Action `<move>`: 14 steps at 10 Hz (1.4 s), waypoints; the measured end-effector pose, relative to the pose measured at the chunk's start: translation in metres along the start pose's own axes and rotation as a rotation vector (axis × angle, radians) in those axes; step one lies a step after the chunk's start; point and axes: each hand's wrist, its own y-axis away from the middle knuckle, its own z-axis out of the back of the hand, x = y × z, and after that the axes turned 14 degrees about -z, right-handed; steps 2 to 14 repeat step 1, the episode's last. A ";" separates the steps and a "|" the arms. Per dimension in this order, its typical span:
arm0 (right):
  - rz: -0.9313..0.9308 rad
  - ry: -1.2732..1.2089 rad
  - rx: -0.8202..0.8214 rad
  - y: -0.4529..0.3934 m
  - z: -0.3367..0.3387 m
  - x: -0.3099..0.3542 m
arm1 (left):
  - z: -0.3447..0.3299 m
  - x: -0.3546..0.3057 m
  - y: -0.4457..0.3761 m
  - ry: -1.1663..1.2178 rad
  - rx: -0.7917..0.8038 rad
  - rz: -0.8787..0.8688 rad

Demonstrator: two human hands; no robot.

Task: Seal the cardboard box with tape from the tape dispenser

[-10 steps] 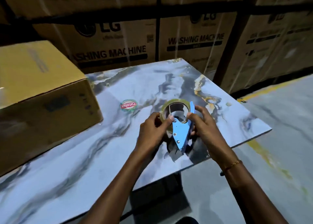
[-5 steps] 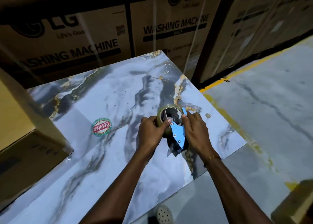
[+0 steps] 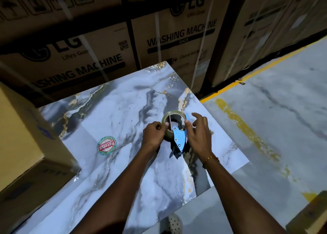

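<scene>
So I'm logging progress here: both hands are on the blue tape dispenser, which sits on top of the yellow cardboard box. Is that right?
Not quite. The head view shows the blue tape dispenser on the marbled blue-grey tabletop, not on the yellow cardboard box, which stands apart at the table's left. The rest holds: the left hand and right hand both hold the dispenser and its tape roll.

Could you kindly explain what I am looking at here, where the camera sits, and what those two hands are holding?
There is no machine: a person wears a camera on the head, looking down at their own arms. The left hand and right hand both grip a blue metal tape dispenser loaded with a roll of clear tape, over a marble-patterned table. A round red and green sticker is on the table, and a plain brown cardboard box stands at its left. Large printed cartons are stacked behind.
</scene>
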 end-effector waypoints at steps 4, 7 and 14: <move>0.109 0.033 0.007 0.008 0.006 0.018 | 0.027 -0.010 0.002 -0.016 -0.031 0.026; 0.109 0.033 0.007 0.008 0.006 0.018 | 0.027 -0.010 0.002 -0.016 -0.031 0.026; 0.109 0.033 0.007 0.008 0.006 0.018 | 0.027 -0.010 0.002 -0.016 -0.031 0.026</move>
